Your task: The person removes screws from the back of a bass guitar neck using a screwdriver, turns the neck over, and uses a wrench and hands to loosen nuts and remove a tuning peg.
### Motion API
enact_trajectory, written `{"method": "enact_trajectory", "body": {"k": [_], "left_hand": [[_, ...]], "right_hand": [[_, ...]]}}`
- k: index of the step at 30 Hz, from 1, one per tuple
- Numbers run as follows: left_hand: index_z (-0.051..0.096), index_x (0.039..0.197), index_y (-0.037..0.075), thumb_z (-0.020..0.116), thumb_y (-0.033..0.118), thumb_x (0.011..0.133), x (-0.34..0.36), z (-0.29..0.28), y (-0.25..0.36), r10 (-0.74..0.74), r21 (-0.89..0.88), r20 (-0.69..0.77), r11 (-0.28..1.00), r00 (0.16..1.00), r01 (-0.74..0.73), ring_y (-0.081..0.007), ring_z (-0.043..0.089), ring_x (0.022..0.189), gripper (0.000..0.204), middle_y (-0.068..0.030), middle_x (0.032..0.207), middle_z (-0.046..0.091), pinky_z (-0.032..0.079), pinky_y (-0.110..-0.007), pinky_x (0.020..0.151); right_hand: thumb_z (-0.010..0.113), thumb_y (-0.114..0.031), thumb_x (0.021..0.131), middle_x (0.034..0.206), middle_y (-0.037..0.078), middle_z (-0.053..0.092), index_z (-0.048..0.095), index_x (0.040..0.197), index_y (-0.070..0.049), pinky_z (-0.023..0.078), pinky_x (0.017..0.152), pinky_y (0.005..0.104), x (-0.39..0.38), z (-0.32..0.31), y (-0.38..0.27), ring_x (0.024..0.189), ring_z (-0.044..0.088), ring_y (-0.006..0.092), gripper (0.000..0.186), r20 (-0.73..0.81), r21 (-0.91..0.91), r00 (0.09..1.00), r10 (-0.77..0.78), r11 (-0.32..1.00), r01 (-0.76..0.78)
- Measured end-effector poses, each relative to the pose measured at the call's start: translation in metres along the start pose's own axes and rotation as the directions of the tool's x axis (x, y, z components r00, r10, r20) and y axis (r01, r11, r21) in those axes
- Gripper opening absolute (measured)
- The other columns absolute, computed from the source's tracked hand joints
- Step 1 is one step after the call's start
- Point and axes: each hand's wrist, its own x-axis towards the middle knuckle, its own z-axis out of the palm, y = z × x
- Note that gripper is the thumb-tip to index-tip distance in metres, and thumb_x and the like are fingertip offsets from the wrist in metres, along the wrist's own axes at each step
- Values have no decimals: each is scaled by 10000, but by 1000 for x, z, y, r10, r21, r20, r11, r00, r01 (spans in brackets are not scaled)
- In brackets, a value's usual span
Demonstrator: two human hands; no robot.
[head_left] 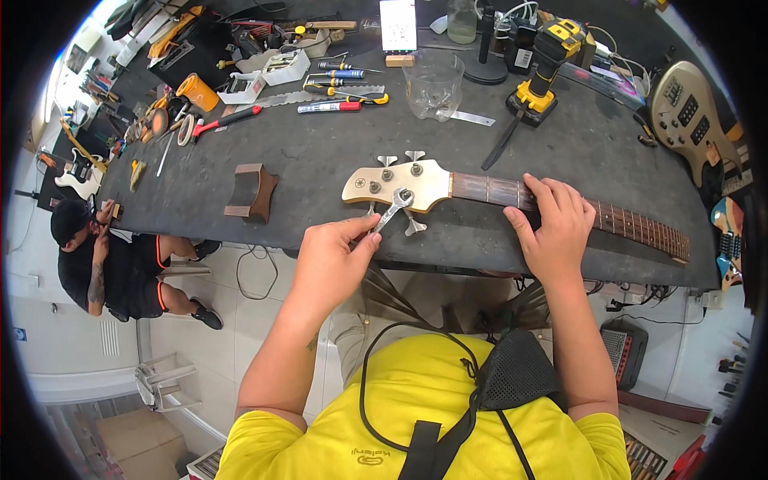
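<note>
A bass guitar neck [632, 222] lies fretboard up along the near part of the workbench, with its cream headstock [436, 182] to the left. Metal tuner posts and butterfly-shaped tuning keys [414, 227] stick out around the headstock. Between thumb and fingers, my left hand [340, 256] grips a small silver wrench [391, 213]. Its head sits around a tuner post at the headstock's near side. My right hand [556, 228] holds the neck, fingers over the frets and thumb at the near edge. The neck's underside is hidden.
A brown wooden neck rest [252, 194] stands left of the headstock. Beyond lie screwdrivers [344, 74], a red marker [330, 107], a cut clear plastic container [433, 84], a steel ruler [472, 118] and a yellow drill [548, 68]. Another person [104, 260] sits at the left.
</note>
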Motion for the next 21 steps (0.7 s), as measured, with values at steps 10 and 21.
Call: {"method": "enact_trajectory", "body": {"k": [10, 21], "left_hand": [[759, 1223, -19, 744, 58, 939, -3, 6, 3, 35, 53, -42, 998, 998, -33, -169, 698, 663, 295, -145, 832, 766, 529, -300, 622], [534, 1198, 37, 567, 171, 1107, -20, 67, 34, -122, -856, 515, -22, 848, 516, -362, 697, 1207, 165, -252, 1319, 654, 602, -522, 1016]], "right_hand": [[740, -543, 908, 1162, 53, 688, 736, 1254, -121, 369, 1023, 445, 1, 0, -1, 1175, 617, 272, 545, -2, -6, 1000, -2, 1000, 2], [759, -521, 898, 1174, 57, 691, 730, 1253, -121, 372, 1013, 443, 1, 0, -1, 1177, 621, 273, 536, -7, -20, 1000, -14, 1000, 14]]}}
